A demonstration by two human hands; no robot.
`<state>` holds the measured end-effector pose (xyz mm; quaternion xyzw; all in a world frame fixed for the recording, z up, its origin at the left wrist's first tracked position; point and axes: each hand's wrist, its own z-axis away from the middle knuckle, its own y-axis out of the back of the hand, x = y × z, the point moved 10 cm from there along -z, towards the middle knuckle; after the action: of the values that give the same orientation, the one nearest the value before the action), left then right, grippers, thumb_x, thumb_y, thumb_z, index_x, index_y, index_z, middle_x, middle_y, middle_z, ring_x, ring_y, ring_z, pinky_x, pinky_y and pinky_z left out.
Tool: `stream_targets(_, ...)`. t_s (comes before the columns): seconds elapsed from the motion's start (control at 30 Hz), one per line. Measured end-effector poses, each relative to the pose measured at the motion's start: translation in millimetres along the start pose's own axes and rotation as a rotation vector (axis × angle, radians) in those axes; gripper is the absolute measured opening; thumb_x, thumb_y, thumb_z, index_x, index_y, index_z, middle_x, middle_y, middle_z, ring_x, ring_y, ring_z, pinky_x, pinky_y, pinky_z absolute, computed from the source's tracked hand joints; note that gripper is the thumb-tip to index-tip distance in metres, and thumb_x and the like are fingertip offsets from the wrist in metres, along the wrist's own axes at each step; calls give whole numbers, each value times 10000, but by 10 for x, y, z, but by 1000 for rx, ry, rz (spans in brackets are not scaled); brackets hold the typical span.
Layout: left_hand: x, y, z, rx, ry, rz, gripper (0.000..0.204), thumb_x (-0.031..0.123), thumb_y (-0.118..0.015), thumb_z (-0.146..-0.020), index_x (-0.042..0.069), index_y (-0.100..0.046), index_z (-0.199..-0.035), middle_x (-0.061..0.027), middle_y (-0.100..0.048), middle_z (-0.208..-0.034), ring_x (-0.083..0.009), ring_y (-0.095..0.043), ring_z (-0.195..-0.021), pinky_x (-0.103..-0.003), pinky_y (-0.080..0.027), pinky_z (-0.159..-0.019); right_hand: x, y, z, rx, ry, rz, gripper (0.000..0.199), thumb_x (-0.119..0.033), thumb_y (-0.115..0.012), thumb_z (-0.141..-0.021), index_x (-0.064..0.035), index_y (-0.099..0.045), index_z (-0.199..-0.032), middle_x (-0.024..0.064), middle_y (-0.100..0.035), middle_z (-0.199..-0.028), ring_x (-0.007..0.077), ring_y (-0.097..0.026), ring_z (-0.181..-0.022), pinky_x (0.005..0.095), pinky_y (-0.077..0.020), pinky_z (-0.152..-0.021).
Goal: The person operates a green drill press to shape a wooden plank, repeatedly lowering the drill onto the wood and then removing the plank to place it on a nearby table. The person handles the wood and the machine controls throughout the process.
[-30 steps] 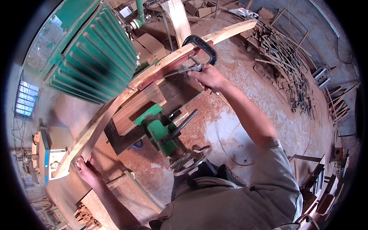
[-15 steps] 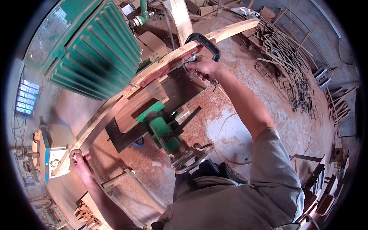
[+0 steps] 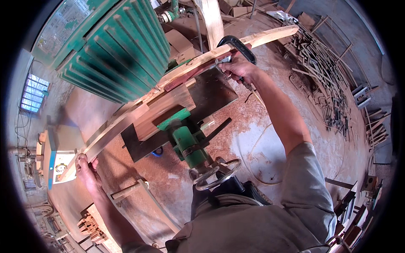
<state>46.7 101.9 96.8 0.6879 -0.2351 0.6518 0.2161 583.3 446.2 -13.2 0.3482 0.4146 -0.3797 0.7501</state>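
Note:
A long, curved wooden strip [image 3: 274, 33] runs diagonally from the upper right to the lower left. At its near left end my left hand [image 3: 87, 172] is closed, with fingers and thumb pinching the wood. My right hand [image 3: 242, 69] is wrapped around a silver air gun [image 3: 224, 61] with a thin hose trailing below; its nozzle is close to the strip, and the fingers partly hide it. Just beyond that hand, a black C-clamp [image 3: 249, 52] grips the strip. A reddish wooden piece [image 3: 185, 79] lies along the strip's near side.
A large green ribbed machine housing [image 3: 122, 50] stands at the upper left. In front of me is a green machine vise [image 3: 185, 141] with a metal handwheel [image 3: 230, 173]. Wood scraps and clamps [image 3: 329, 88] are piled at the right. A wooden frame [image 3: 126, 189] stands at the lower left.
The view has shifted, so most of the scene sits further right. My right hand has moved slightly toward the clamp, still holding the air gun. My left hand keeps its hold on the strip.

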Motion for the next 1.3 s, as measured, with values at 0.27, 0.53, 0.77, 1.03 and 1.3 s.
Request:
stream_targets(0.27,-235,112,-132,11,101,190,322,220,-653,-853,25,-550,-1088,-74,-620,-916,-124,-623,-715,-203,-574,-566,-14,119,146,-41,19,-51,250,-304,-625,-861,-70,-556,-916,30,-556,-633,75,-417,-369,231,-341,-300)
stream_targets(0.53,-857,152,-229,41,272,370,274,248,-616,-883,44,-562,-1057,-56,-631,-865,-108,-574,-642,-177,-513,-548,199,857,481,25,9,78,326,-282,-683,-810,-34,-596,-1003,31,-592,-733,94,-518,-525,245,-424,-462)
stream_targets(0.77,-1155,225,-601,-142,261,428,247,221,-640,-867,34,-583,-1017,-66,-649,-920,-132,-634,-757,-185,-548,-578,825,972,297,-125,97,60,334,-183,-703,-738,-17,-605,-1010,38,-613,-844,137,-536,-783,287,-415,-739)
stream_targets(1.03,-1232,99,-706,-138,267,421,262,203,-609,-886,36,-560,-1082,-78,-635,-1005,-177,-648,-827,-258,-576,-707,960,907,438,-43,-41,-44,439,-100,-757,-677,21,-582,-1061,64,-641,-919,149,-569,-875,296,-423,-806)
stream_targets(1.3,-1321,-338,-559,-828,260,550,290,289,-519,-938,44,-560,-1086,-54,-640,-970,-103,-622,-800,-181,-518,-652,705,1163,545,-98,140,-308,517,-132,-745,-750,19,-513,-1186,65,-653,-981,175,-613,-833,285,-473,-751)
